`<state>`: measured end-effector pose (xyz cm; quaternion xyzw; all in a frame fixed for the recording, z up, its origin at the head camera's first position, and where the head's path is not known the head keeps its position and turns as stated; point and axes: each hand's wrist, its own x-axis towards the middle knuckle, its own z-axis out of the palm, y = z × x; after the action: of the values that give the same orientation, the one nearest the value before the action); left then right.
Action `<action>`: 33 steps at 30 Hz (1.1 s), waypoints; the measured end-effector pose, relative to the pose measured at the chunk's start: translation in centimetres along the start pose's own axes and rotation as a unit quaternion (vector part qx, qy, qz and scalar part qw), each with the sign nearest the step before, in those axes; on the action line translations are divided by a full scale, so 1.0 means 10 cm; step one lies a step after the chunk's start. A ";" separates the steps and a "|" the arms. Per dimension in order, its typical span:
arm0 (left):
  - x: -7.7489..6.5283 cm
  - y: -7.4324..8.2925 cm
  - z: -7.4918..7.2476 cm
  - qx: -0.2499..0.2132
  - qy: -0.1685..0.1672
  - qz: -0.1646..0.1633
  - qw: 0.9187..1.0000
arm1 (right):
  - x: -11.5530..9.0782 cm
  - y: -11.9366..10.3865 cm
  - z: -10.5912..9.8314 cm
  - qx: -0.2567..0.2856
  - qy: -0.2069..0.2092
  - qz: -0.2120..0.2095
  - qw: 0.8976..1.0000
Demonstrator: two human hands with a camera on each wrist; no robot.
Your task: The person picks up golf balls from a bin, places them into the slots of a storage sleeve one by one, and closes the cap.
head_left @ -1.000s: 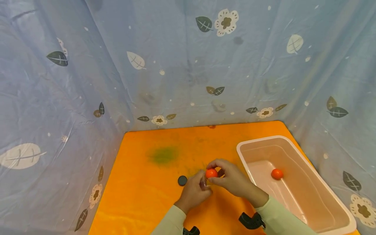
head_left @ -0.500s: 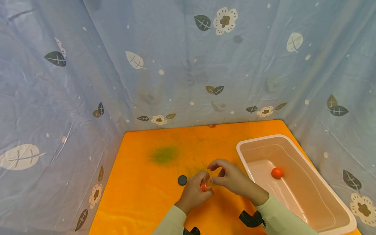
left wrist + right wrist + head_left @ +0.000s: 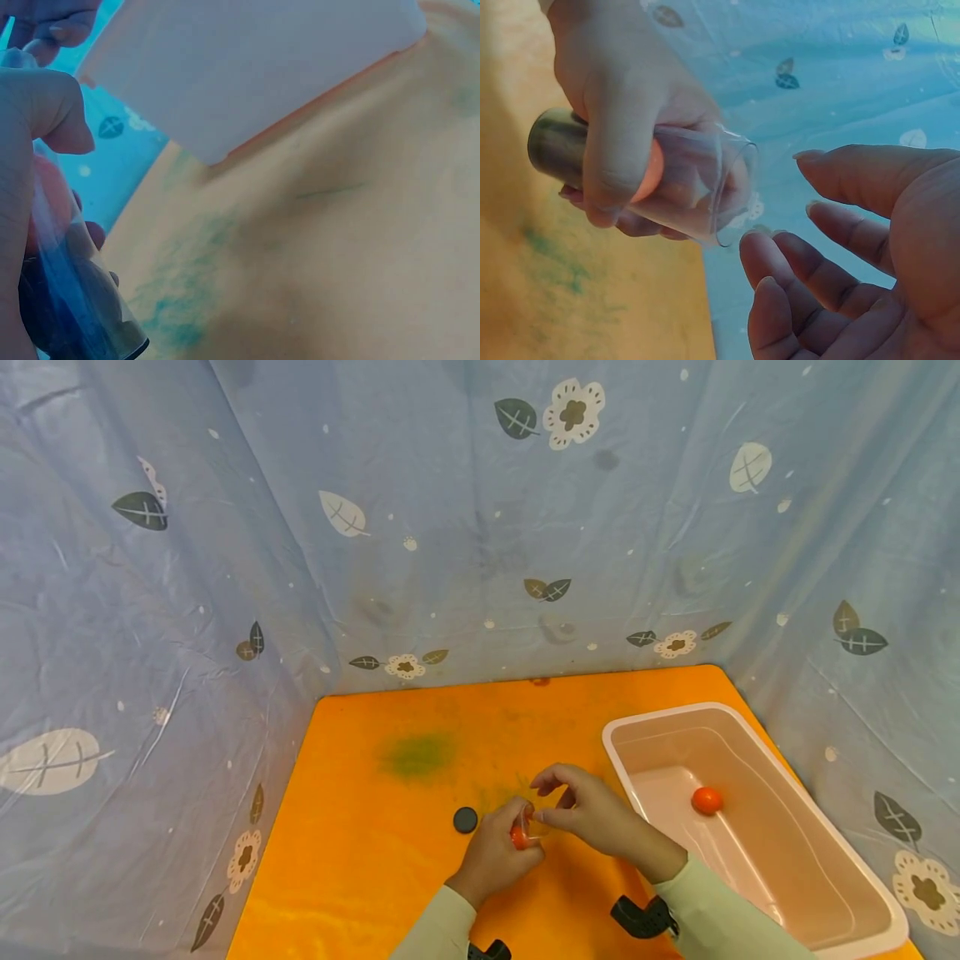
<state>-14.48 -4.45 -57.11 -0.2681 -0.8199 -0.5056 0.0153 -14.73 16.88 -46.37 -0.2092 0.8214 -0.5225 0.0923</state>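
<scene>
My left hand grips a clear, open-mouthed plastic cylinder around its side. Inside it sits an orange ball, partly covered by the thumb. Beyond the ball, the cylinder's closed end looks dark; what lies there is unclear. The left wrist view shows the cylinder tilted, with dark shapes in its lower part. Just off the mouth, my right hand has its fingers loosely bent and apart, holding nothing. A dark round disc lies on the table left of my left hand.
A pale pink plastic tub stands on the right of the orange table, with another orange ball inside. Blue patterned curtains enclose the table at the back and sides. Green smudges mark the tabletop.
The orange ball has gone from my right fingers at the mouth down into the cylinder. My right fingers have let go of it and stay close by.
</scene>
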 end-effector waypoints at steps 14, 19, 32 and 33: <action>0.00 0.02 0.00 -0.003 -0.006 -0.020 1.000 | -0.02 -0.08 -0.22 -0.061 0.097 0.011 0.993; 0.00 0.02 0.01 -0.008 -0.011 -0.031 0.999 | -0.05 -0.06 -0.40 -0.121 0.150 0.011 0.981; -0.04 0.00 -0.01 -0.017 -0.015 -0.045 0.999 | -0.18 0.23 -1.05 -0.175 0.243 0.047 0.953; -0.04 0.00 -0.02 -0.016 -0.014 -0.045 0.999 | -0.19 0.26 -1.09 -0.177 0.249 0.053 0.951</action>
<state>-14.17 -4.74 -57.11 -0.2382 -0.8231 -0.5150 -0.0235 -17.75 27.60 -44.08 -0.0418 0.9073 -0.3990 -0.1262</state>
